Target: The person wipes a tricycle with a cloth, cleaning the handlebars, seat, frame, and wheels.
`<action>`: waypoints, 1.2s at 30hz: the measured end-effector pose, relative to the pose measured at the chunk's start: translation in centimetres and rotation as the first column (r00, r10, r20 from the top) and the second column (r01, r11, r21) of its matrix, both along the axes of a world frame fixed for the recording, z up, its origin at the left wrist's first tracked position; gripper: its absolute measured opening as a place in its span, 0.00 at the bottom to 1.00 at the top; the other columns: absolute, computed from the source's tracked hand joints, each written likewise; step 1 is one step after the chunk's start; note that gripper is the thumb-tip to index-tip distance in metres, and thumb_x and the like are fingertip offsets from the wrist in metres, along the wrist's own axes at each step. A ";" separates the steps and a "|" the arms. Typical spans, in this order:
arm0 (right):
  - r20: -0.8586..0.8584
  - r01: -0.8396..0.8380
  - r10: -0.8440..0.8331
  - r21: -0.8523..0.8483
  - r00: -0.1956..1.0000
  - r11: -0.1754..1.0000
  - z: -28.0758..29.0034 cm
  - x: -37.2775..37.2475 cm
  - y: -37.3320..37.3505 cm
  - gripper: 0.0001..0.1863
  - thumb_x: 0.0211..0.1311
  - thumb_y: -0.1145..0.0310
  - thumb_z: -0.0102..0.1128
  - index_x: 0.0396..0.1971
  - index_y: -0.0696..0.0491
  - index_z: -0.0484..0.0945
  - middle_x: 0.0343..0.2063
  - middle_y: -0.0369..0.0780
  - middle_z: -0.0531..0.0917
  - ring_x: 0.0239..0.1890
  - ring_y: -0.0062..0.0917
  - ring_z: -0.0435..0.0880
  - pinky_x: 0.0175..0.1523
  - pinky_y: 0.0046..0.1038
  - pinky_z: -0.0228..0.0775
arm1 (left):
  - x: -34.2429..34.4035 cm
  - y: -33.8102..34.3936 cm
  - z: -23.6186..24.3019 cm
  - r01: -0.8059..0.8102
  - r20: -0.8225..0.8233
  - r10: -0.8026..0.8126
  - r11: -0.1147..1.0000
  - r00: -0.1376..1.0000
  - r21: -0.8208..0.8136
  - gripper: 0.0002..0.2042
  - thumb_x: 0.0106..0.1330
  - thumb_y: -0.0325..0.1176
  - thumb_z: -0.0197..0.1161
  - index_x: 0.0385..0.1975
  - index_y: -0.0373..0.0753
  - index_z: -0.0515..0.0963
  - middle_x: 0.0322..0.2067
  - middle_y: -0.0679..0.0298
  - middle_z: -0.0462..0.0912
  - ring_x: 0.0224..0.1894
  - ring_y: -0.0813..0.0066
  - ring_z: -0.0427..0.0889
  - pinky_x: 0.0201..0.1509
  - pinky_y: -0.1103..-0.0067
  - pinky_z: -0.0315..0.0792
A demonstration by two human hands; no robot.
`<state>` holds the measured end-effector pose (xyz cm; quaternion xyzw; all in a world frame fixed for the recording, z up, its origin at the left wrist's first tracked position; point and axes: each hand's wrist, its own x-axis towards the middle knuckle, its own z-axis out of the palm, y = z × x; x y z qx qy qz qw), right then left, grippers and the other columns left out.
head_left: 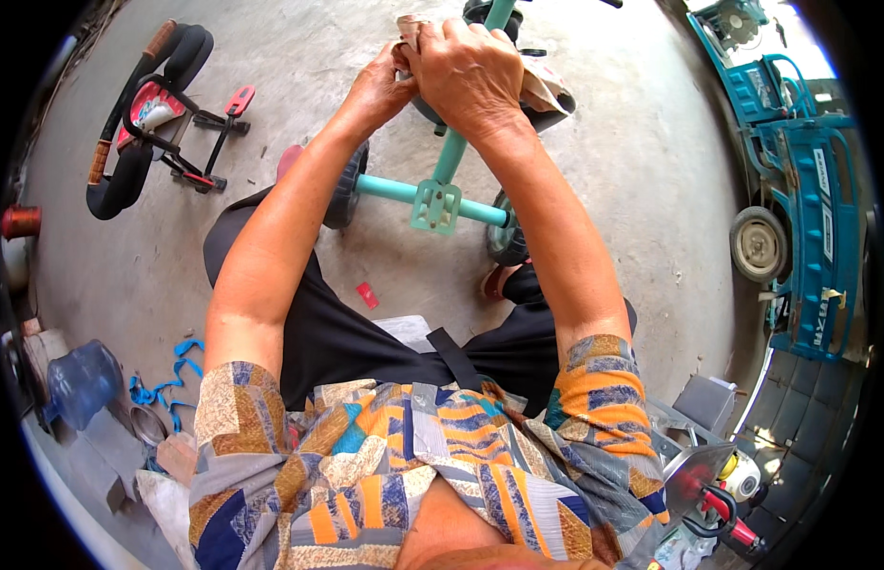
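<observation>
Both hands are at the top middle, over the teal frame of a small tricycle. My left hand is closed, its fingers pinching the edge of a pale, stained cloth. Beside it and touching it, my right hand is also closed on the cloth, its knuckles up. More of the cloth hangs out to the right of that hand. The tricycle's two black wheels, the left wheel and the right wheel, stand between my feet. The part under the cloth is mostly hidden by my hands.
A detached child's seat frame with black padding lies on the floor at left. At lower left are a blue water jug and a tangled blue strap. A blue cargo vehicle stands at right, a red-handled tool at lower right.
</observation>
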<state>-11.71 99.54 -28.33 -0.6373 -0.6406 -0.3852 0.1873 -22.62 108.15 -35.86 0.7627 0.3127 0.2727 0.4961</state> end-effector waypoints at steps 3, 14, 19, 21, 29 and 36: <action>0.054 -0.048 0.047 0.009 0.997 0.999 0.0 0.3 0.1 0.11 0.56 0.60 0.61 0.22 0.50 0.78 0.16 0.36 0.79 0.20 0.27 0.82 0.27 0.29 0.72 | -0.7 0.4 -0.7 0.106 0.089 -0.108 0.994 0.990 0.028 0.26 0.54 0.43 0.70 0.50 0.39 0.73 0.45 0.57 0.82 0.51 0.66 0.78 0.56 0.72 0.70; 0.021 -0.187 0.188 -0.057 0.982 0.981 2.9 2.7 2.2 0.09 0.57 0.60 0.57 0.30 0.49 0.80 0.19 0.38 0.80 0.21 0.28 0.81 0.26 0.31 0.74 | -8.2 -0.6 -9.4 -0.148 -0.750 0.112 0.989 0.652 0.019 0.36 0.54 0.45 0.70 0.55 0.29 0.62 0.55 0.38 0.71 0.59 0.47 0.71 0.58 0.62 0.68; -0.093 -0.171 0.171 0.000 0.981 0.985 2.3 4.3 4.4 0.07 0.56 0.62 0.56 0.25 0.48 0.77 0.18 0.37 0.80 0.21 0.29 0.81 0.26 0.32 0.73 | -9.0 1.0 -14.7 -0.045 -0.547 -0.002 0.996 0.837 -0.073 0.39 0.49 0.44 0.72 0.53 0.25 0.60 0.49 0.35 0.75 0.54 0.45 0.76 0.57 0.65 0.69; -0.048 -0.185 0.184 -0.013 0.982 0.983 2.2 4.6 4.6 0.07 0.56 0.61 0.56 0.25 0.48 0.76 0.19 0.37 0.80 0.21 0.29 0.81 0.26 0.31 0.73 | -8.2 1.9 -14.4 -0.061 -0.562 -0.040 0.985 0.826 -0.159 0.40 0.48 0.44 0.73 0.54 0.26 0.59 0.50 0.37 0.74 0.55 0.46 0.75 0.58 0.65 0.69; 0.014 0.077 -0.076 -0.104 0.997 0.992 1.2 11.7 0.9 0.12 0.62 0.62 0.57 0.40 0.54 0.80 0.26 0.40 0.83 0.26 0.28 0.84 0.31 0.29 0.78 | -5.8 0.1 -11.7 -0.138 -0.761 0.048 0.989 0.646 -0.055 0.41 0.49 0.44 0.72 0.59 0.34 0.57 0.56 0.43 0.69 0.58 0.47 0.72 0.60 0.62 0.69; -0.619 0.222 -0.470 -0.435 0.629 0.872 -5.7 20.0 -9.9 0.20 0.66 0.53 0.51 0.37 0.55 0.84 0.29 0.47 0.85 0.33 0.38 0.85 0.40 0.36 0.73 | -6.2 -0.6 -10.8 -0.107 -0.776 0.054 0.994 0.629 -0.017 0.29 0.53 0.30 0.63 0.57 0.33 0.64 0.53 0.41 0.72 0.56 0.44 0.74 0.59 0.62 0.71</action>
